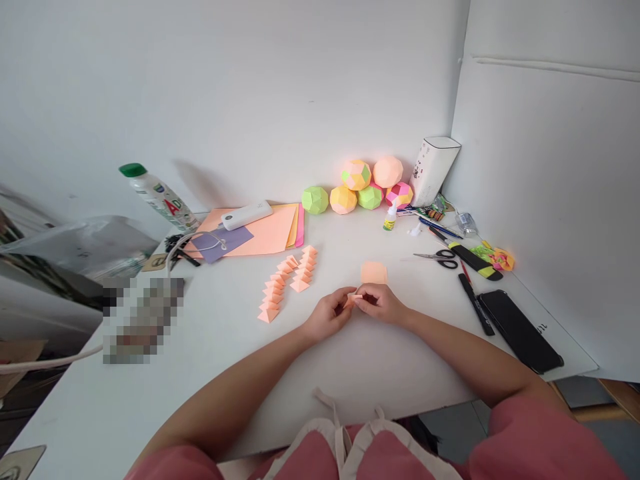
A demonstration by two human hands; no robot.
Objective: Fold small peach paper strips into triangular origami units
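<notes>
My left hand point(327, 313) and my right hand point(381, 302) meet at the middle of the white table point(210, 360). Both pinch one small peach folded paper piece point(353, 299) between their fingertips. Just beyond them lies a peach paper square point(374, 273), flat on the table. To the left run two rows of folded peach paper units point(285, 281), lined up one behind another.
Several coloured paper balls point(357, 185) sit at the back wall by a white box point(433, 169). A glue bottle point(390, 216), scissors point(440, 259), pens and a black phone point(520, 330) lie right. Paper sheets point(265, 233), a power bank point(247, 215) and a drink bottle point(157, 195) lie left.
</notes>
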